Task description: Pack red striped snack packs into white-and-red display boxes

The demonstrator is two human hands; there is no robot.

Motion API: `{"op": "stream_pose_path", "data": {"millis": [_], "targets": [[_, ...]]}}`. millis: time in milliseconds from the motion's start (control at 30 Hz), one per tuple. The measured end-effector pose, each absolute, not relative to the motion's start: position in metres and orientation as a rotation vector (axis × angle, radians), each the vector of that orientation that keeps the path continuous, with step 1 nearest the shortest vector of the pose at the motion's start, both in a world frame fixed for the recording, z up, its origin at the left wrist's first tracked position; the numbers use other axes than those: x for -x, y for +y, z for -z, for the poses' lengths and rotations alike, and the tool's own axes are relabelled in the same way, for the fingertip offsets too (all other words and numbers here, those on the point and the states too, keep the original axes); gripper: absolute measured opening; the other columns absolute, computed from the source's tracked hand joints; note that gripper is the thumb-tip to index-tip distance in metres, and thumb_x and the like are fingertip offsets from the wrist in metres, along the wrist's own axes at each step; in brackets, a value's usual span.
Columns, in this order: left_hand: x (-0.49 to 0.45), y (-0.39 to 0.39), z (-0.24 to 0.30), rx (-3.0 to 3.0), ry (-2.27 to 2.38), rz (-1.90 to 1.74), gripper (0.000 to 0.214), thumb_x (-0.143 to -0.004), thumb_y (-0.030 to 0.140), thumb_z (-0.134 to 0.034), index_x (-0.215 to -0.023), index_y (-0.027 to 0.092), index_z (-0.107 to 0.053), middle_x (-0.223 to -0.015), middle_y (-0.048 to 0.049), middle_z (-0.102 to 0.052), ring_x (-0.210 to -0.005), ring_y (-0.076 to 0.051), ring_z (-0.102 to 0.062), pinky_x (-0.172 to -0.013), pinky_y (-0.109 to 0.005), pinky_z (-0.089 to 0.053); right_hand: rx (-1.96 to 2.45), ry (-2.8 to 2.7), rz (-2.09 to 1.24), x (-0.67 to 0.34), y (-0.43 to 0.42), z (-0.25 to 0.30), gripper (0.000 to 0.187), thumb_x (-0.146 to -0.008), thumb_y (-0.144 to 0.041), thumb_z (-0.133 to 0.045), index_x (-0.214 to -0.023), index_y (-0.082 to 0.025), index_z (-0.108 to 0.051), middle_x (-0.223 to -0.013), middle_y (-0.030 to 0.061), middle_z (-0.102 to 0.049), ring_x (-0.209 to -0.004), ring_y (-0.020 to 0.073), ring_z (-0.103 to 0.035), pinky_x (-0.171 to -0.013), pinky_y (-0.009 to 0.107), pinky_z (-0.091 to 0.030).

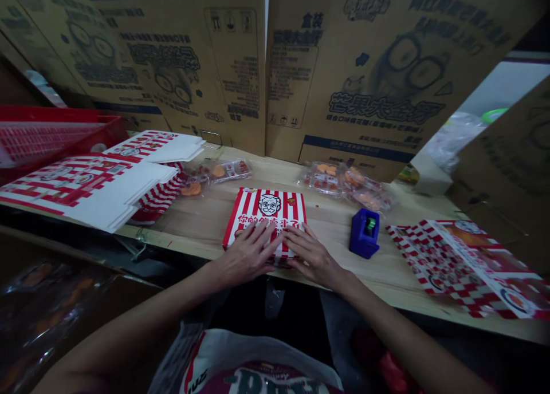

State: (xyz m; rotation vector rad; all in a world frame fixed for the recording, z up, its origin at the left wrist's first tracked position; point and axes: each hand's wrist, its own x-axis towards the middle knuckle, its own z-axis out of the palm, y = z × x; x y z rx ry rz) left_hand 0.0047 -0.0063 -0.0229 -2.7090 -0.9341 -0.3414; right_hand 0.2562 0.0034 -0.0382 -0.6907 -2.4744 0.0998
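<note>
Left hand point(247, 255) and right hand point(311, 256): both lie palm down with fingers extended and slightly spread, gripping nothing. Their fingertips nearly meet on the near half of the red-and-white striped flat cardboard box point(268, 208).

The box lies closed at the near edge of the pale wooden table point(326, 222), centred before the person.

Step in hand, as judged: pressing the lid flat.

Lifting the box from this position would call for fingers hooked under its near edge.

A small blue plastic tape dispenser point(364, 233) stands just right of the right hand. Stacked flat striped box blanks point(86, 188) lie well to the left.
</note>
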Motion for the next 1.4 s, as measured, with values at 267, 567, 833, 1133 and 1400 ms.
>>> {"op": "stream_pose_path", "data": {"millis": [267,567,833,1133,1400], "targets": [[-0.029,0.000,0.021,2.656,-0.836,0.515,0.044,-0.091,0.045,-0.050,-0.110,0.007,-0.061,-0.116,-0.0208,-0.064,-0.115,-0.032,-0.057,-0.100,-0.047,-0.042,0.880,-2.083,-0.066,-0.249,-0.008,0.068,0.085,-0.083,-0.024,-0.062,-0.150,-0.018,-0.010,-0.150,0.0207,-0.033,-0.140,0.0323,-0.032,-0.108,0.056,-0.039],[-0.081,0.024,-0.010,2.918,-0.756,0.325,0.030,-0.091,0.034,-0.052,-0.113,0.015,-0.058,-0.119,-0.0146,-0.059,-0.113,-0.029,-0.053,-0.096,-0.045,-0.044,1.022,-1.884,-0.196,-0.245,-0.011,0.076,0.088,-0.079,-0.030,-0.067,-0.146,-0.018,-0.012,-0.146,0.0215,-0.032,-0.144,0.0348,-0.020,-0.109,0.058,-0.035],[-0.076,0.025,-0.010,2.987,-0.499,0.137,0.034,-0.087,0.021,-0.057,-0.121,0.019,-0.054,-0.132,-0.0092,-0.057,-0.133,-0.031,-0.040,-0.108,-0.047,-0.034,1.020,-1.931,-0.150,-0.248,-0.007,0.073,0.094,-0.081,-0.040,-0.068,-0.149,-0.017,-0.008,-0.144,0.0213,-0.035,-0.143,0.0336,-0.024,-0.111,0.057,-0.034],[-0.004,0.001,0.042,2.512,-0.794,0.521,0.042,-0.093,0.018,-0.051,-0.133,0.011,-0.047,-0.134,-0.0156,-0.057,-0.131,-0.029,-0.048,-0.109,-0.049,-0.035,0.866,-2.108,0.072,-0.270,0.001,0.077,0.062,-0.090,-0.024,-0.058,-0.146,-0.026,-0.032,-0.142,0.0134,-0.050,-0.137,0.0284,-0.038,-0.109,0.053,-0.038],[0.004,-0.001,0.060,2.371,-0.826,0.929,0.037,-0.085,0.015,-0.063,-0.122,0.015,-0.058,-0.117,-0.0117,-0.070,-0.121,-0.027,-0.058,-0.098,-0.041,-0.047,0.803,-2.164,0.225,-0.273,0.007,0.077,0.054,-0.089,-0.025,-0.063,-0.140,-0.020,-0.045,-0.124,0.0126,-0.066,-0.123,0.0243,-0.056,-0.105,0.046,-0.041]]}}
